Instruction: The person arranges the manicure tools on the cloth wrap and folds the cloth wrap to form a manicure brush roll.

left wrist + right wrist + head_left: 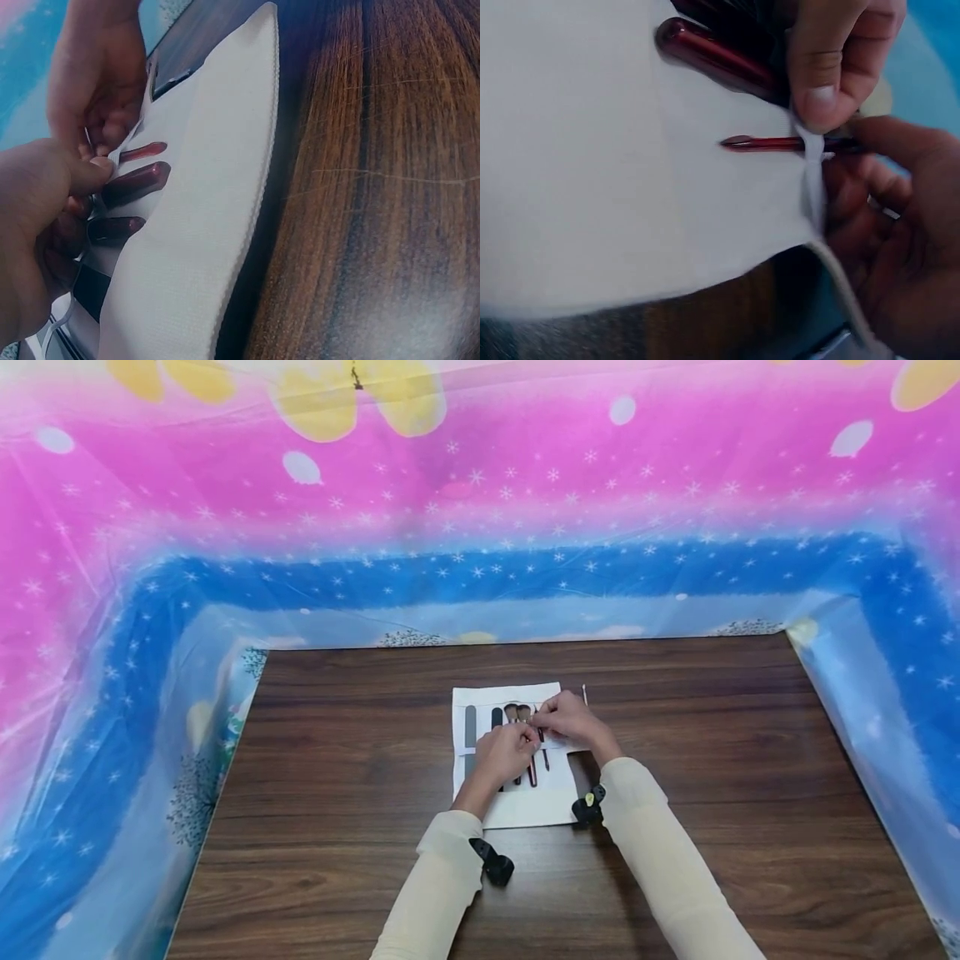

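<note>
A white cloth brush roll (536, 810) lies spread on the table. My left hand (504, 753) pinches its white elastic band (814, 187) between thumb and finger. From the right, my right hand (567, 717) pinches a thin dark-red makeup brush (769, 144), whose pointed handle end passes under the band. Two fuller makeup brushes with brown bristles (524, 713) sit beside it under the band, their thick red handle (720, 60) and dark handle (116, 227) showing below. Farther left in the roll are a grey flat strip (471, 723) and a black flat strip (497, 718). Fingers hide the thin brush's other end.
The dark wood table (337, 735) extends around the roll. A patterned pink and blue cloth (480, 572) hangs behind and along both sides. A thin pale stick (585, 693) shows just beyond my right hand. Both wrists wear small black cameras (497, 864).
</note>
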Available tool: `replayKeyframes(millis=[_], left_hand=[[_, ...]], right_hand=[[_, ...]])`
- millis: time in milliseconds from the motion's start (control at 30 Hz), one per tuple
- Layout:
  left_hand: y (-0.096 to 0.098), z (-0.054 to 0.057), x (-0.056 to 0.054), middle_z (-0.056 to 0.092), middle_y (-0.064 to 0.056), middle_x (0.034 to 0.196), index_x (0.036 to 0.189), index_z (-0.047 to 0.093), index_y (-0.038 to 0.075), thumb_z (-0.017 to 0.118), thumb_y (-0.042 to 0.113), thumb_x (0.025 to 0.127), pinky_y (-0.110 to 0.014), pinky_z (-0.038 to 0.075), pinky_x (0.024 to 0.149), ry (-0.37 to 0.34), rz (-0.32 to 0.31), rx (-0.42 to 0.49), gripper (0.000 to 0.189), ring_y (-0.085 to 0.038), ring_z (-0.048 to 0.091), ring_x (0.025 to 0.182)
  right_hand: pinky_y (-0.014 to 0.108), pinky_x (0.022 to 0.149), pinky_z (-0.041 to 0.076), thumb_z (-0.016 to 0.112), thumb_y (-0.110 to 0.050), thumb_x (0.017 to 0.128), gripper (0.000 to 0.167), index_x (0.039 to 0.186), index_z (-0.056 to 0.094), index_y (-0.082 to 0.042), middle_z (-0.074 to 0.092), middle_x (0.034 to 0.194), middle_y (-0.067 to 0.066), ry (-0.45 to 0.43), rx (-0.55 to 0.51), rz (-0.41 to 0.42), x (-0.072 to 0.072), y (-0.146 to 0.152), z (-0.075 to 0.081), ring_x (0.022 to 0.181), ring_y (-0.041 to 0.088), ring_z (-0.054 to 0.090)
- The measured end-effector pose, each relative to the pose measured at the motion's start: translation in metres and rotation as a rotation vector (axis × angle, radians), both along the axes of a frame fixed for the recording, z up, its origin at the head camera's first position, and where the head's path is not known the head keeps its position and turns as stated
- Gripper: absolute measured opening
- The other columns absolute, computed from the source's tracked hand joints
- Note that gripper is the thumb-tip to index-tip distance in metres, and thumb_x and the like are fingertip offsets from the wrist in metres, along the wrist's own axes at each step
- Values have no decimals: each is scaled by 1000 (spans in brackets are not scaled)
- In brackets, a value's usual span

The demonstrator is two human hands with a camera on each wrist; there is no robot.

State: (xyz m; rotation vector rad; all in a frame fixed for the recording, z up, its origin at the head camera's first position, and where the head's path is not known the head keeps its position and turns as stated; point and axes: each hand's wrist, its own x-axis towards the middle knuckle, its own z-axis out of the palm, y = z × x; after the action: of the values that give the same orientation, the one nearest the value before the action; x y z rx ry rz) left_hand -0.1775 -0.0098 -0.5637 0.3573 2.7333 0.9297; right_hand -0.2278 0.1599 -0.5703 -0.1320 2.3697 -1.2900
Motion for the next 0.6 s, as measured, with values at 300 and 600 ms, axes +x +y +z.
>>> replayKeyframes(millis=[300, 600], left_hand=[[2, -3, 1, 59, 9, 61, 94, 74, 22, 64, 26, 99, -26, 35, 61, -7, -9, -3, 12, -8, 50, 58], [4, -1, 1, 63, 8, 69, 97, 76, 20, 66, 28, 99, -25, 37, 60, 2, -33, -36, 13, -6, 51, 60]], right_hand=[[25, 48, 35, 64, -31, 98, 41, 64, 62, -8, 46, 52, -7, -3, 151, 17, 7, 19, 19, 46, 7, 39], [27, 64, 44, 60, -24, 100, 25, 101, 72, -3, 71, 88, 11, 86, 300, -240, 7, 66, 18, 76, 20, 64]])
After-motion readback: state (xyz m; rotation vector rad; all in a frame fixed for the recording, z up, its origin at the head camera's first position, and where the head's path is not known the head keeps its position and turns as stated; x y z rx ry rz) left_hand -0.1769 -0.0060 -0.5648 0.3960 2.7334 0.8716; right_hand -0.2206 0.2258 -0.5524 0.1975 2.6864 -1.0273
